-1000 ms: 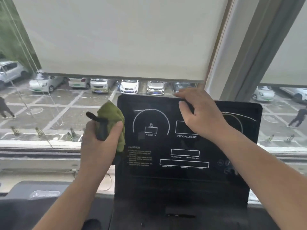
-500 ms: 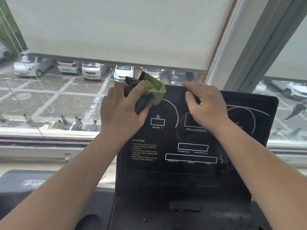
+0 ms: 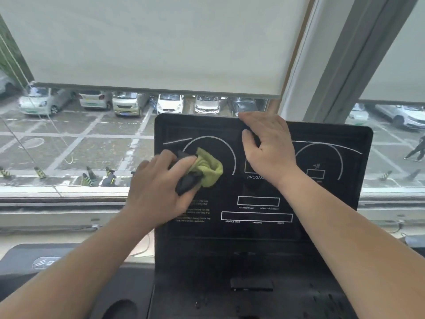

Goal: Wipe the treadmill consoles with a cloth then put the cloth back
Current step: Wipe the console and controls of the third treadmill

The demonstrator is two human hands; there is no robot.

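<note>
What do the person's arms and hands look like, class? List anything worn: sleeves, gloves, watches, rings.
The left forearm and right forearm are bare to the frame's edge: no sleeves in view. The left hand and right hand are ungloved. Neither wrist carries a watch or bracelet; no ring is visible.

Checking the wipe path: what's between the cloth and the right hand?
Head view: only bare console, crossed by a printed white arc, separates cloth and right hand.
</note>
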